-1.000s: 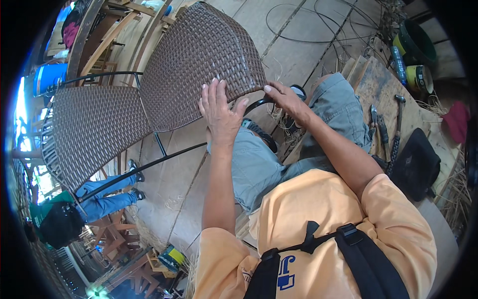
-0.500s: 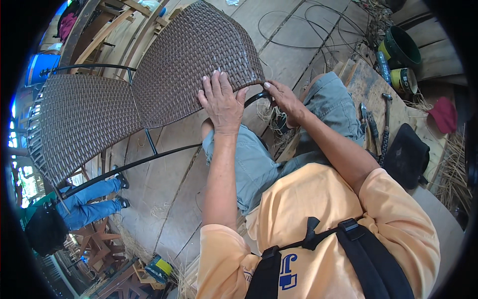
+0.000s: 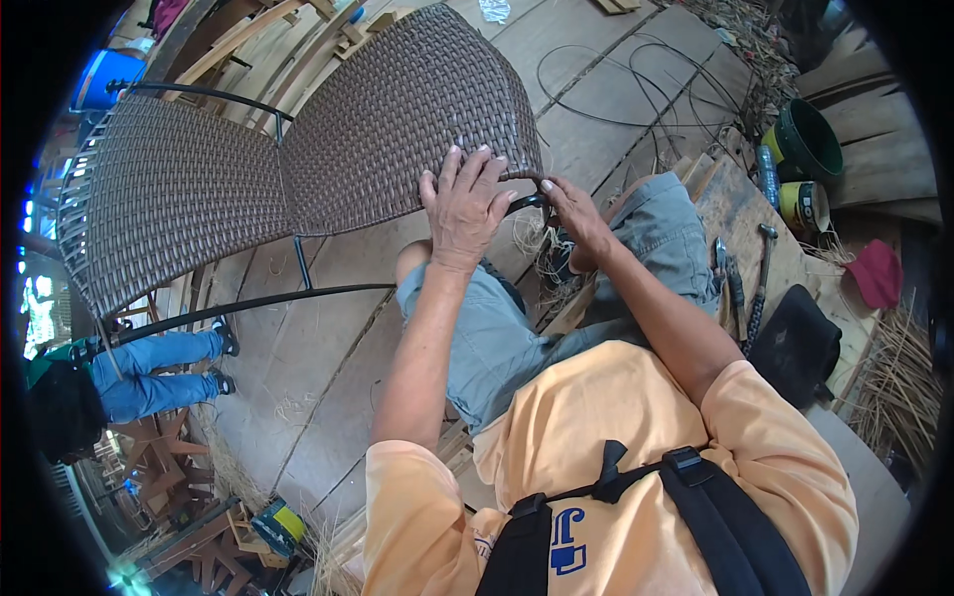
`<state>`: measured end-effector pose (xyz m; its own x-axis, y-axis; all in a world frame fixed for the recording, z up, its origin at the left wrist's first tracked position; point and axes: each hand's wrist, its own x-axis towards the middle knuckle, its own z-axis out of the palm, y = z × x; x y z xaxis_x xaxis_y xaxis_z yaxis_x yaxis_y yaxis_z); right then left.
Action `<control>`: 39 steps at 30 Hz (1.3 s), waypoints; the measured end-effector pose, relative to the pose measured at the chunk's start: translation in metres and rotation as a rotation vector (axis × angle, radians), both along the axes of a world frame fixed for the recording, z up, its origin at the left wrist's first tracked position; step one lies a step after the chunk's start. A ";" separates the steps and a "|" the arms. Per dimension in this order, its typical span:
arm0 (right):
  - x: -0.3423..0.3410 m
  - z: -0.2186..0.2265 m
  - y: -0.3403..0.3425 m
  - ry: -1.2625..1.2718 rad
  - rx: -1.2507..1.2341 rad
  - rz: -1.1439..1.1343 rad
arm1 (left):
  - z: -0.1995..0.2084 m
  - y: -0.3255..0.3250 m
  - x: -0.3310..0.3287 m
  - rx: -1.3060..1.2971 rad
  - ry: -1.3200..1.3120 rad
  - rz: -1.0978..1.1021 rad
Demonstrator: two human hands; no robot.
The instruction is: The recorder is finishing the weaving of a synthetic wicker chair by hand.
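Note:
A brown woven wicker chair (image 3: 397, 119) with a black metal frame lies tipped in front of me, its two broad woven panels meeting at a narrow waist. My left hand (image 3: 465, 211) rests on the weave near the close edge of the right panel, fingers spread. At that panel's near right corner, my right hand (image 3: 578, 214) grips the edge with thumb and fingers together. Just below the corner, a curved end of the black frame (image 3: 527, 203) shows between my hands. Whatever strand the right fingertips may hold is too small to make out.
A hammer (image 3: 763, 248), pliers (image 3: 733, 283) and a black bag (image 3: 795, 348) lie on a board at my right. Beyond stand a green bucket (image 3: 810, 139) and loose coiled strands (image 3: 636, 89). At left, another person's jeans (image 3: 164, 372) show near wooden star shapes (image 3: 159, 452).
The whole view has shifted a little. My left hand has slid slightly along the weave toward the corner, its fingers a bit more spread. My right hand stays at the corner.

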<state>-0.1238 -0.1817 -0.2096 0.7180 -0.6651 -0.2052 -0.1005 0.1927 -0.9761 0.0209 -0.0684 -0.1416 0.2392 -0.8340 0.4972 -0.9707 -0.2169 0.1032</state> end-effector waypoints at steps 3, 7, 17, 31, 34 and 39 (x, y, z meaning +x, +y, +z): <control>-0.001 -0.001 -0.002 0.023 0.010 0.022 | -0.007 -0.007 -0.006 -0.077 -0.047 0.057; -0.004 0.009 0.000 0.036 0.008 0.025 | -0.012 -0.009 -0.005 -0.099 -0.115 0.081; -0.001 -0.010 0.002 0.047 -0.001 -0.002 | -0.008 -0.003 -0.010 -0.086 -0.031 0.090; -0.007 0.017 0.010 0.075 -0.120 0.140 | -0.025 0.059 -0.024 0.452 0.610 0.394; 0.004 0.010 0.017 0.093 -0.233 0.090 | -0.049 0.057 -0.014 0.471 0.678 0.462; 0.002 0.011 0.023 0.062 -0.287 0.085 | -0.061 0.045 -0.005 0.449 0.764 0.390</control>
